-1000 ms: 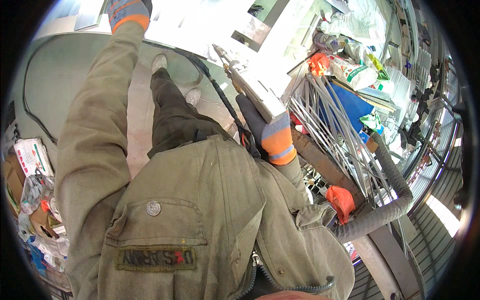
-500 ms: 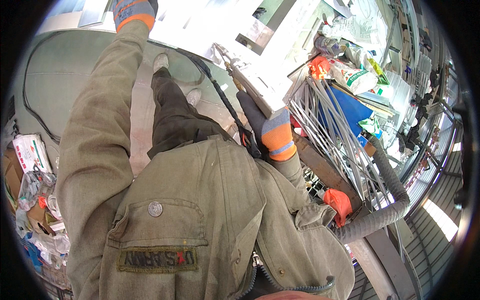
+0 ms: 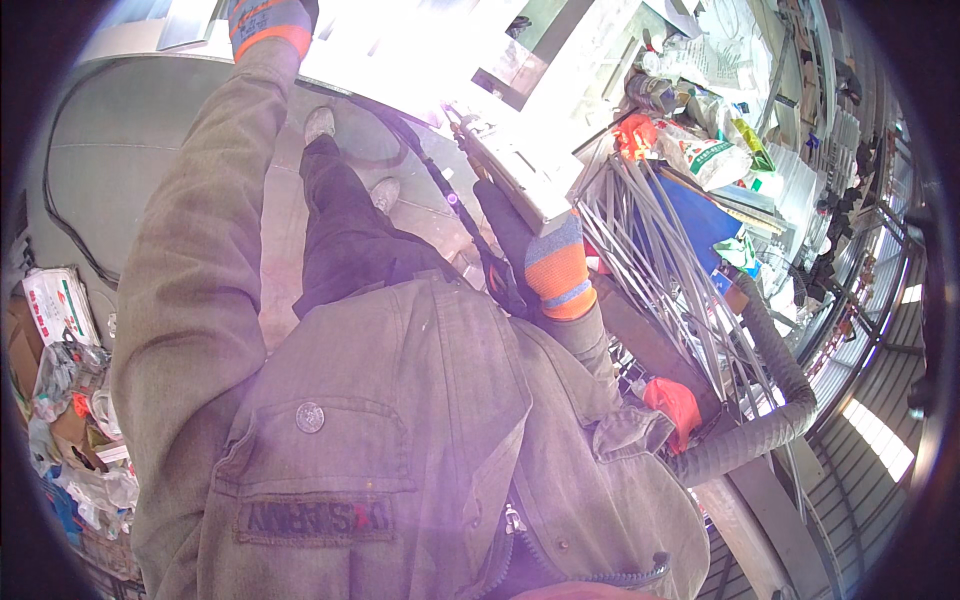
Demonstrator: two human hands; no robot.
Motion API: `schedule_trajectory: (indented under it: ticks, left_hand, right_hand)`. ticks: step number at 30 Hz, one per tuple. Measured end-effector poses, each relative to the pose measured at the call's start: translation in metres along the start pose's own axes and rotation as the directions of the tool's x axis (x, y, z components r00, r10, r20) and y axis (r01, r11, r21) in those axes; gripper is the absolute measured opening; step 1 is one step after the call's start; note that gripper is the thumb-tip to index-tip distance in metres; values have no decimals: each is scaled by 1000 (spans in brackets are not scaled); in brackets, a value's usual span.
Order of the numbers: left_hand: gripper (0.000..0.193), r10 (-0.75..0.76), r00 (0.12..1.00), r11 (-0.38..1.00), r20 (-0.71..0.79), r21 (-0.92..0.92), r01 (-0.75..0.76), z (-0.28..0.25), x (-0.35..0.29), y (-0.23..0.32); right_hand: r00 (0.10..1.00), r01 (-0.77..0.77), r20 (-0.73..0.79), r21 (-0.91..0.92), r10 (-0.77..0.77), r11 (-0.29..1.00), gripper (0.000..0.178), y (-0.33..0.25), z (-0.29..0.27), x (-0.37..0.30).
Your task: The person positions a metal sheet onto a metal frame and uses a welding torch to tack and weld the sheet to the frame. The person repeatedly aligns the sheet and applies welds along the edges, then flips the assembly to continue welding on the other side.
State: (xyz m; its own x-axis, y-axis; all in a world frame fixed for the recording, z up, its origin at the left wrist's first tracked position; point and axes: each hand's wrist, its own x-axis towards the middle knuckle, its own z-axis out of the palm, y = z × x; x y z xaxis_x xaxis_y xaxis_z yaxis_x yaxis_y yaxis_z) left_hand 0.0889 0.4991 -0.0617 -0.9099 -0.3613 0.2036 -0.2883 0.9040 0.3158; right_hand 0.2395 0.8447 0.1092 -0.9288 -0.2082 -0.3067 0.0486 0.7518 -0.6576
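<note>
My right hand, in a dark glove with an orange and grey cuff, is closed around a silvery, box-shaped welding gun. Its narrow tip points up and left toward bright metal pieces on the worktable. A purple-white glare shows at that tip. Some of my right fingers are hidden behind the gun's body. My left hand, in a grey and orange glove, reaches to the table at the upper left. The picture's top edge cuts off its fingers. A dark cable runs beside my right hand.
Thin metal strips lie bundled at the right, near a blue panel. A ribbed grey hose curves below them by an orange bag. Plastic bags and boxes pile up at the left. Another dark cable crosses the floor.
A bright purple-white flash has appeared at the welding gun's tip, casting a purple tint over my jacket and the floor. Both hands have stayed almost in place.
</note>
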Motion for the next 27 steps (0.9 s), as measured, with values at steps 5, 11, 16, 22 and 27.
schedule_trajectory:
  ticks: [5, 11, 16, 22, 27]
  left_hand:
    - [32, 18, 995, 999, -100, -43, -22, 8, 0, -4]
    - [30, 57, 978, 998, -202, -21, -62, 27, 1, -14]
    - [27, 84, 972, 995, -219, -31, -92, 26, 2, -15]
    - [25, 104, 964, 993, -246, -34, -116, 22, 1, -13]
    - [26, 87, 970, 995, -227, -30, -96, 21, -1, -11]
  right_hand:
    - [1000, -2, -1, 1, 2, 1000, 39, 5, 2, 0]
    - [1000, 24, -11, 2, -24, 1000, 42, 12, 3, -1]
    - [1000, 4, -5, 6, -4, 1000, 43, 9, 1, -6]
    - [1000, -5, -11, 0, 5, 1000, 43, 8, 1, -11]
    - [999, 42, -9, -7, -42, 999, 42, 13, -1, -13]
